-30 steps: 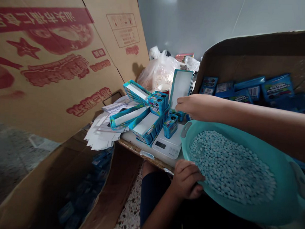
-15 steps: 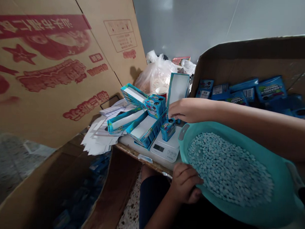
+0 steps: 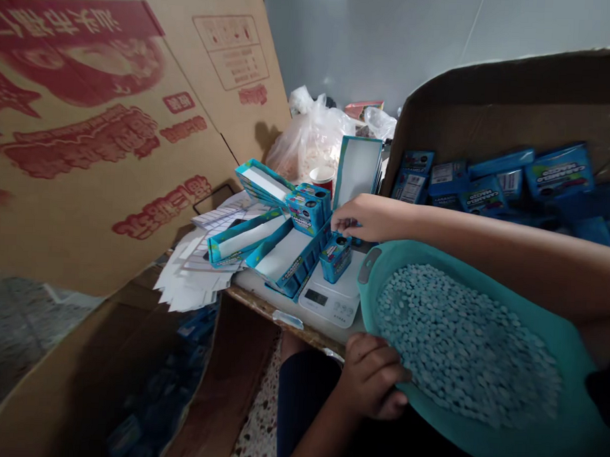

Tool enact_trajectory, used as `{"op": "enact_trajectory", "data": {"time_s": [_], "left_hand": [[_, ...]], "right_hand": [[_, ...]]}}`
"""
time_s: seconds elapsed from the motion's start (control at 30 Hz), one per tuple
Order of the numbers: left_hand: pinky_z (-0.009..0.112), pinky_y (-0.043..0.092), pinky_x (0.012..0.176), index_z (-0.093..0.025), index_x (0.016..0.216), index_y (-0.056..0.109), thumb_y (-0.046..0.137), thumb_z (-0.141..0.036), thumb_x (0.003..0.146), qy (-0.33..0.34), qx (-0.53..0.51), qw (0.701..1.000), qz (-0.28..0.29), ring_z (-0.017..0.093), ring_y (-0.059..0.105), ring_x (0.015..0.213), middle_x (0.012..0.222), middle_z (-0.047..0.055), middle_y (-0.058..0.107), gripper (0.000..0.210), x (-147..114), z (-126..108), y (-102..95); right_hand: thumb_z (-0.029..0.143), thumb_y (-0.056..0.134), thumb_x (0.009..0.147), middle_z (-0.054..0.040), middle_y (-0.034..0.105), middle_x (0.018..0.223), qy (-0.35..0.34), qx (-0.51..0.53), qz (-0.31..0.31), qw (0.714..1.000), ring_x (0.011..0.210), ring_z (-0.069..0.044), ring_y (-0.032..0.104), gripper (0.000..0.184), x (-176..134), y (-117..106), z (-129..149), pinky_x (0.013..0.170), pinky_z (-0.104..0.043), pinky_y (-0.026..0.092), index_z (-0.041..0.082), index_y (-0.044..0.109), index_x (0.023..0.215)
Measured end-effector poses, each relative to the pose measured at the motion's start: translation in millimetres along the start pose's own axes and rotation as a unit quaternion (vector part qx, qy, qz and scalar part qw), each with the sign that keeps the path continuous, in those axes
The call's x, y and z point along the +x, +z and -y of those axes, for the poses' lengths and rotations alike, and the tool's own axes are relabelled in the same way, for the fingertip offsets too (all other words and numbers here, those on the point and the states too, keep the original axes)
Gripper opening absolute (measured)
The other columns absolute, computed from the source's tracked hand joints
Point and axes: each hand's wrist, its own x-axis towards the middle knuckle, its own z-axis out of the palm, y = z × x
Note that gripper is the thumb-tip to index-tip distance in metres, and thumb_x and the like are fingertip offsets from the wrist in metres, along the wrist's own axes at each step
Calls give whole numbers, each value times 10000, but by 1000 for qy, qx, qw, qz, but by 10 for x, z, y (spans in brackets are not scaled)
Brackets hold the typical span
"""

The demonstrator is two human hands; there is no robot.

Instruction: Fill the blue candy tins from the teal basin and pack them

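Observation:
My left hand (image 3: 376, 376) is closed on the near rim of a turquoise plastic basin (image 3: 487, 298), which holds a heap of small pale-blue candies (image 3: 461, 347). My right hand (image 3: 353, 217) reaches over the basin. Its fingers are curled down just above and behind a small blue candy box (image 3: 336, 258), and what they pinch, if anything, is hidden. The box stands upright on a white digital scale (image 3: 327, 302), whose display figures are too small to read. Left of the scale, a blue display tray (image 3: 284, 258) bears two more candy boxes (image 3: 306, 210) at its far end.
More blue trays (image 3: 244, 240) and loose papers (image 3: 183, 271) lie to the left. Behind are a paper cup (image 3: 321, 177), an upright tray (image 3: 358, 167) and a plastic bag (image 3: 313, 132). Large cartons with blue packs stand right (image 3: 480, 94) and lower left (image 3: 189, 398).
The view has shifted slightly. My right hand stays by the box on the scale, with its fingers a little more curled. My left hand keeps its grip on the basin.

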Motion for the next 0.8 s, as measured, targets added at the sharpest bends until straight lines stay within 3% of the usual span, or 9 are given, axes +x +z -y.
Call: {"op": "enact_trajectory", "data": {"time_s": [0.17, 0.37, 0.6, 0.8], "left_hand": [[345, 444, 873, -215, 935, 652, 308, -444, 1115, -4, 3, 1000, 2, 177, 602, 875, 756, 11, 656, 451, 24, -16, -11], [345, 448, 870, -216, 906, 652, 326, -456, 1107, -1, -3, 1000, 2, 186, 613, 913, 792, 20, 681, 452, 0, 3, -2], [342, 434, 887, -217, 942, 664, 346, -452, 1105, 4, -17, 1000, -7, 185, 614, 920, 799, 12, 687, 427, -41, 22, 35], [326, 455, 963, -215, 936, 655, 329, -438, 1107, -4, -8, 1000, -6, 178, 612, 973, 796, 13, 679, 430, -35, -3, 25]], "right_hand": [[89, 606, 911, -88, 764, 1104, 3, 15, -9, 1000, 978, -191, 698, 310, 79, 142, -107, 859, -307, 512, 167, 677, 1203], [67, 543, 932, -147, 713, 1291, 53, -113, -29, 992, 1064, -263, 685, 404, -232, 70, -33, 860, -355, 510, 169, 665, 1304], [105, 584, 931, -113, 739, 1221, 106, -80, 99, 986, 1153, -302, 673, 271, -984, 143, 19, 1003, -434, 507, 178, 746, 1135], [182, 746, 851, -107, 758, 1250, 274, 15, 181, 944, 1163, -366, 694, 372, -1202, 485, -135, 989, -476, 540, 191, 769, 1221]]}}
